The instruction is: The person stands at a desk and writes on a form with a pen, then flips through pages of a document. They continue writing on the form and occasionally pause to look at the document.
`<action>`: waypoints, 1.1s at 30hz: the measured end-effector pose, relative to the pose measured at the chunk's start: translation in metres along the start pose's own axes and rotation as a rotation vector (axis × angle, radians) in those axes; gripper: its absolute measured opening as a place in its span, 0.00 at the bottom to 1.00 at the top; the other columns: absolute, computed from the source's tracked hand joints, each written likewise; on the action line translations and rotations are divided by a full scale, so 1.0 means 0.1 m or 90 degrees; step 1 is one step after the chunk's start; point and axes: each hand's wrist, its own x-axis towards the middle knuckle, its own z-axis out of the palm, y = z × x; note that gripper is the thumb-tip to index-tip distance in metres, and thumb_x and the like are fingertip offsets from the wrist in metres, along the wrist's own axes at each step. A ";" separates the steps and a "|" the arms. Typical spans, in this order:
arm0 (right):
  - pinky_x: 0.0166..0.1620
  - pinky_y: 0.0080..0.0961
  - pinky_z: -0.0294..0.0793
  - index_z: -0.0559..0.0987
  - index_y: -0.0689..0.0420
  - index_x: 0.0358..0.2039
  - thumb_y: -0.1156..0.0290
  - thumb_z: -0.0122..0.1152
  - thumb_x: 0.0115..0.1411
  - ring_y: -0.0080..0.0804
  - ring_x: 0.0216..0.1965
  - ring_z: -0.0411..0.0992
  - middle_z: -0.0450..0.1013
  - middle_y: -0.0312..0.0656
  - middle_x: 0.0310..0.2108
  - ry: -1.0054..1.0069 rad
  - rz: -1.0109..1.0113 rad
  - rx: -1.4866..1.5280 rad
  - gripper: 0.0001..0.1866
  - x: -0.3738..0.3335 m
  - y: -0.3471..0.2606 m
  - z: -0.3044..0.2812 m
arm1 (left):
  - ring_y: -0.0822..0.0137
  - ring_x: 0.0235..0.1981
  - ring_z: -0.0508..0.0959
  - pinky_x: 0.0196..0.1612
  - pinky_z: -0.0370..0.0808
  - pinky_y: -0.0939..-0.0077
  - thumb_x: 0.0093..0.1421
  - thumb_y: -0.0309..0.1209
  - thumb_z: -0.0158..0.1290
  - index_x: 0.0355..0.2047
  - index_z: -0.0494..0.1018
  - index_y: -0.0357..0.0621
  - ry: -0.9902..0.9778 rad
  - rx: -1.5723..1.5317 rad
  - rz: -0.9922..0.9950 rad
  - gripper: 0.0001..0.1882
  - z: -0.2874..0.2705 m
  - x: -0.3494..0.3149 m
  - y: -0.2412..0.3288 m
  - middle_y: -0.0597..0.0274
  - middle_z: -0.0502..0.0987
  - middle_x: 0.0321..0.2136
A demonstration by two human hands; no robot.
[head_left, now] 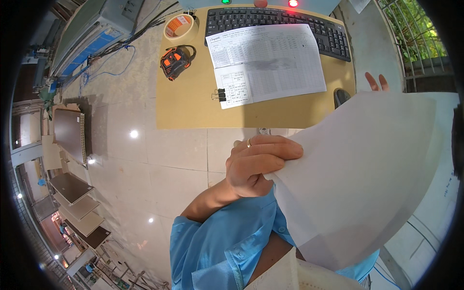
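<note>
A large white sheet of paper is raised close in front of me and covers much of the right side. My left hand is closed on its left corner, pinching it between thumb and fingers; a ring is on one finger. Of my right hand, only two fingers show past the sheet's far edge, stretched out and apart; the rest is hidden behind the paper. Beyond the sheet, on a yellow-tan table, lies a printed form with a table grid, a black binder clip on its left edge.
A black keyboard lies along the table's far side, a black mouse at its right edge. At the far left are a tape roll and an orange-black tape measure. Dark panels stand on the left floor; a barred window is far right.
</note>
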 end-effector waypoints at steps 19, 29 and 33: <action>0.45 0.27 0.77 0.81 0.63 0.56 0.65 0.71 0.67 0.29 0.38 0.77 0.80 0.42 0.42 -0.107 0.066 -0.111 0.21 -0.20 -0.38 0.28 | 0.56 0.34 0.85 0.41 0.81 0.67 0.61 0.21 0.64 0.52 0.76 0.31 0.077 0.241 -0.490 0.19 -0.28 0.25 -0.28 0.50 0.85 0.37; 0.51 0.43 0.79 0.77 0.66 0.57 0.65 0.70 0.66 0.55 0.48 0.83 0.84 0.57 0.47 -0.310 -0.073 -0.467 0.25 -0.18 -0.23 1.07 | 0.46 0.45 0.77 0.51 0.75 0.56 0.60 0.36 0.70 0.49 0.77 0.27 -0.165 0.700 -0.468 0.26 -1.04 0.49 -0.96 0.46 0.76 0.37; 0.54 0.49 0.78 0.77 0.66 0.58 0.64 0.72 0.64 0.60 0.51 0.81 0.82 0.60 0.49 -0.304 -0.099 -0.496 0.28 -0.28 -0.20 1.05 | 0.46 0.49 0.81 0.54 0.78 0.55 0.61 0.34 0.69 0.50 0.76 0.26 -0.118 0.665 -0.533 0.25 -0.99 0.49 -0.97 0.42 0.77 0.48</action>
